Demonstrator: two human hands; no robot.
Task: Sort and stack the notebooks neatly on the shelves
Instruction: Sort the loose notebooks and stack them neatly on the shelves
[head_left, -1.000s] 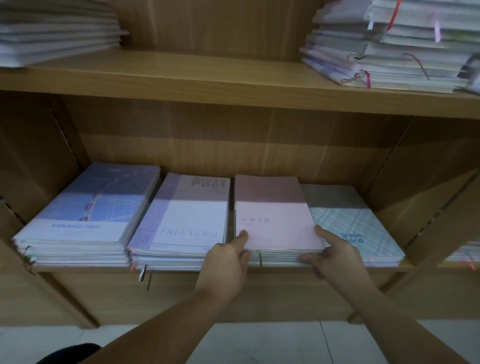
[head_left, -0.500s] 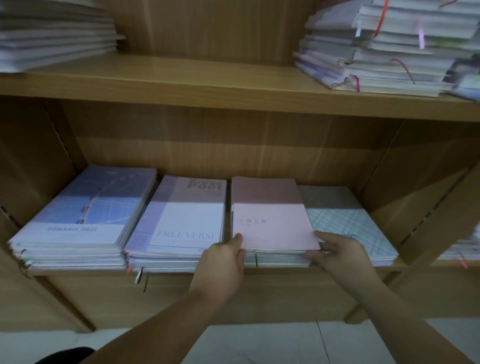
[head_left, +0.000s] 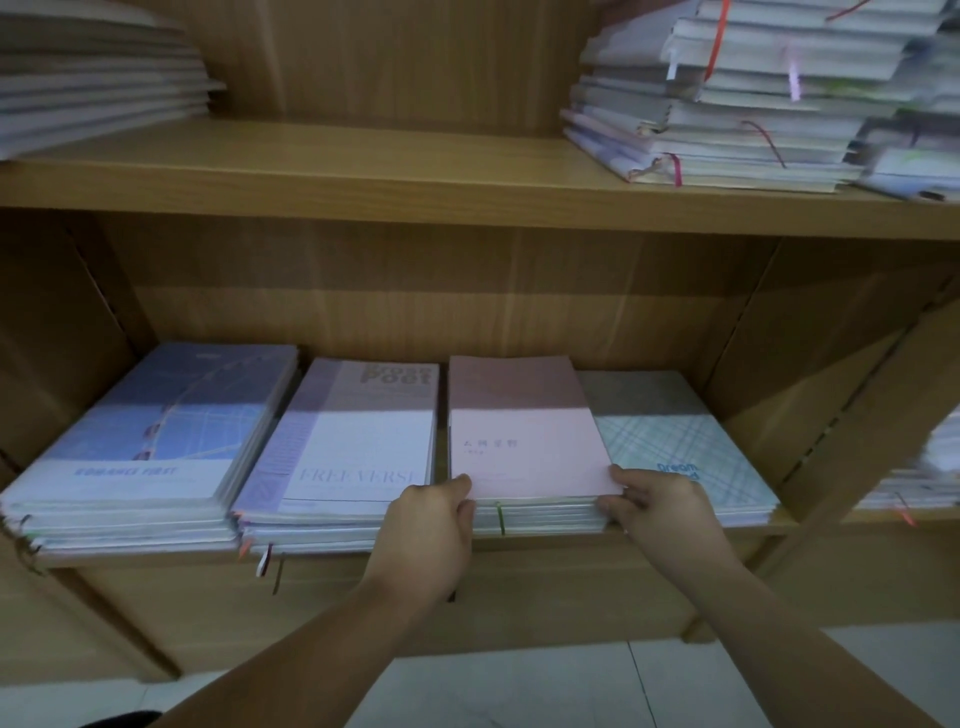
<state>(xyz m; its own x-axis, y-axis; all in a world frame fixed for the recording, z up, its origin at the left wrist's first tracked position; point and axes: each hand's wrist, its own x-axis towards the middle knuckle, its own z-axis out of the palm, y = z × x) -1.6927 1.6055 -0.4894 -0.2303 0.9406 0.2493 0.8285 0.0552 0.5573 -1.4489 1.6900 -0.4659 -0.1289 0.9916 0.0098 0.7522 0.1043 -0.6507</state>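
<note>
pink notebook (head_left: 524, 431) lies flat on top of the third stack from the left on the lower shelf (head_left: 561, 543), between a white stack (head_left: 353, 452) and a plaid stack (head_left: 675, 447). our left hand (head_left: 431, 525) grips its near left corner, thumb on the cover, fingers curled against the stack front. our right hand (head_left: 660, 506) pinches the near right corner the same way.

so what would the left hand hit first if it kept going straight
The left hand points into the front edge of the pink-topped stack, which it seems to grip; nothing lies between.
</note>
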